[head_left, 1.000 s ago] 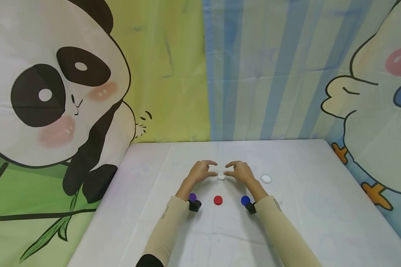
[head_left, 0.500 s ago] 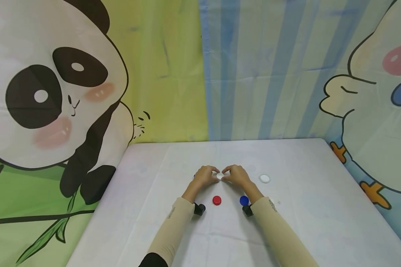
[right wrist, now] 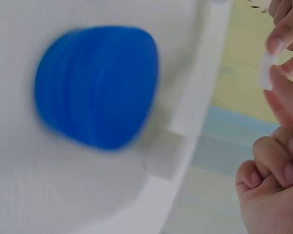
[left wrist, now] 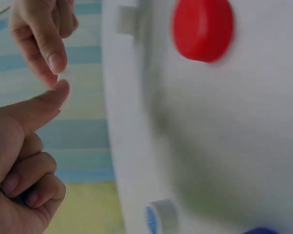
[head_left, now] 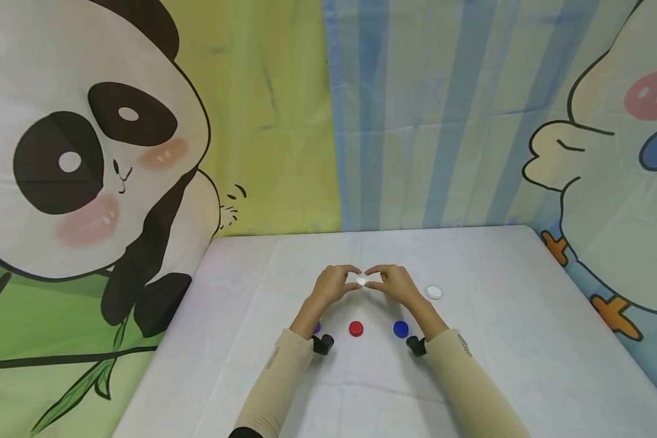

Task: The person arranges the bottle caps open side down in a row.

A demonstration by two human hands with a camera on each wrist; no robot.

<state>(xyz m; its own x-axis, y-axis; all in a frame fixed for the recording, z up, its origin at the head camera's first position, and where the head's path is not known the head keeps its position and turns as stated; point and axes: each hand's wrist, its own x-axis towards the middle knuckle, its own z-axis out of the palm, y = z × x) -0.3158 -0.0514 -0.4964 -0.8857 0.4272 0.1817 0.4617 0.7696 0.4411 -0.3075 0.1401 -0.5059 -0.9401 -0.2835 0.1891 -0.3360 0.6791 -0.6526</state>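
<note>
Between my two hands a small white bottle cap (head_left: 362, 280) is held up off the table. My left hand (head_left: 331, 285) pinches one side of it with thumb and forefinger, the remaining fingers curled in. The opposite side is pinched likewise by my right hand (head_left: 396, 285). Seen edge-on in the right wrist view, the white cap (right wrist: 266, 70) is partly covered by fingertips. Nearer to me lie a red cap (head_left: 356, 328), a blue cap (head_left: 401, 329) and a purple cap (head_left: 316, 328), the last mostly behind the left wrist.
Another white cap (head_left: 434, 292) lies right of my right hand. A white cap with blue print (left wrist: 158, 217) shows in the left wrist view; my left arm hides it in the head view. The white-covered table (head_left: 487, 261) ends at patterned curtains (head_left: 416, 121).
My hands came together from either side of the white cap, took hold of it by its edges and raised it off the table. The other caps stayed in place.
</note>
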